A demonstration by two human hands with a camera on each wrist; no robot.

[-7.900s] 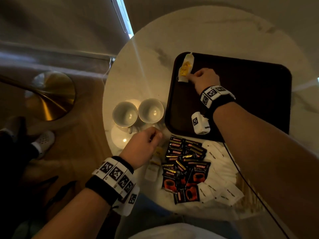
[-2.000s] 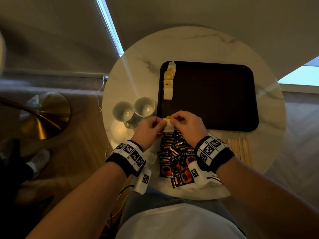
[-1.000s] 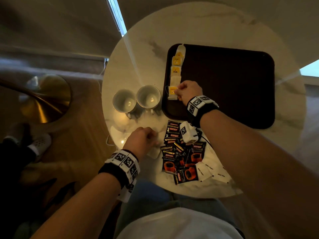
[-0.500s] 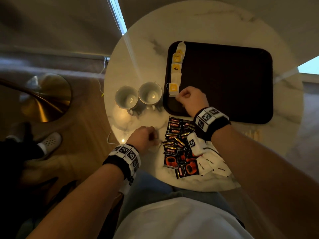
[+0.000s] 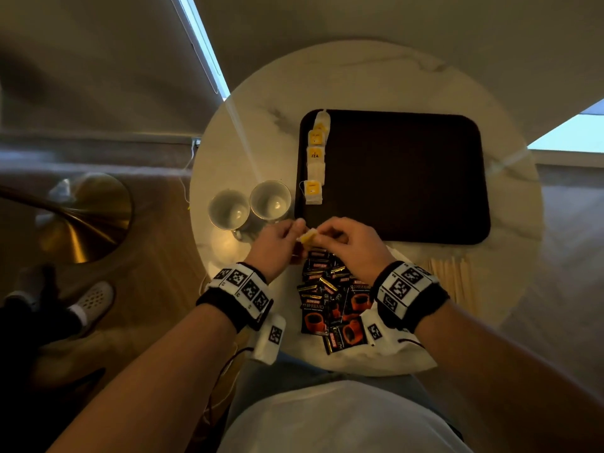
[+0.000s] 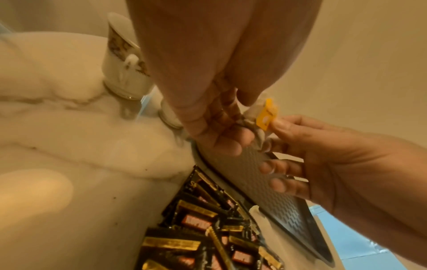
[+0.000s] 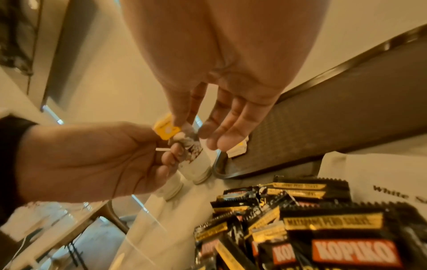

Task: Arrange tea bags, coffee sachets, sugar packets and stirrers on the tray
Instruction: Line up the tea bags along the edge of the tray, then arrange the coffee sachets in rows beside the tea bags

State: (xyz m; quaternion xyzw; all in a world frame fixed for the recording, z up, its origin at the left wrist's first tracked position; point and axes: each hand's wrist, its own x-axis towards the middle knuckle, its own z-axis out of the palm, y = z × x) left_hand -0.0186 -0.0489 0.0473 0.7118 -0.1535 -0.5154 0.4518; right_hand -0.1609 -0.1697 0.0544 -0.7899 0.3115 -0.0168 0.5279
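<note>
Both hands meet over the table's near edge: the left hand (image 5: 277, 243) and right hand (image 5: 351, 243) pinch one tea bag (image 5: 308, 237) between them. The tray (image 5: 405, 178) lies straight ahead, its column of tea bags (image 5: 316, 158) running away along the left rim, nearer the left hand.

— What colours are on the tabletop (image 5: 376, 80)?
— It is white marble with grey veins. The tray (image 5: 405, 178) is dark brown with a dimpled texture.
— And the packets?
— The tea bags (image 5: 315, 158) are white with yellow tags; the coffee sachets (image 5: 327, 305) are black, gold and orange-red. The two cups (image 5: 248, 206) are white with gilt pattern.
</note>
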